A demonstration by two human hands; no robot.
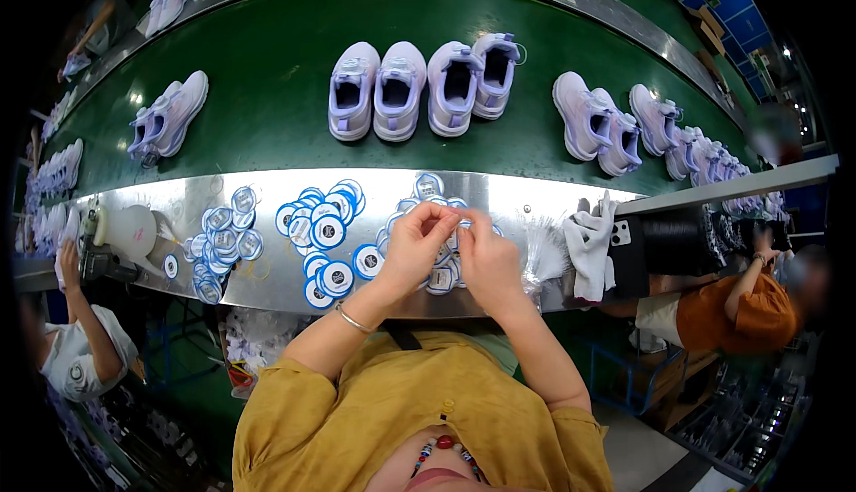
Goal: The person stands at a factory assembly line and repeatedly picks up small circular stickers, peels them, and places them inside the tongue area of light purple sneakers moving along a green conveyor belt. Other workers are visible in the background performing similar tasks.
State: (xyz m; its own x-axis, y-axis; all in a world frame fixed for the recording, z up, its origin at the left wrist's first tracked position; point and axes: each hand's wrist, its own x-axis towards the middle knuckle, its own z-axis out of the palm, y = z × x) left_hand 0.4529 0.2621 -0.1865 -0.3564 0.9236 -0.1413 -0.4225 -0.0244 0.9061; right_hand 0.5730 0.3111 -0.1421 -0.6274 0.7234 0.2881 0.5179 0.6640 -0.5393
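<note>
My left hand and my right hand meet fingertip to fingertip above the metal ledge. Both are closed in a pinch, and whatever lies between the fingers is too small to make out. Beneath them spreads a pile of round white tags with blue rims, partly hidden by my hands. More round tags lie to the left, some with dark printed centres. Beyond those is a third pile of paler round tags. Close by my right hand is a bundle of thin clear plastic strands.
Pale lilac sneakers stand on the green belt, with more pairs at both sides. A white cloth and a black phone lie right of the strands. Co-workers sit left and right; a metal bar juts out at right.
</note>
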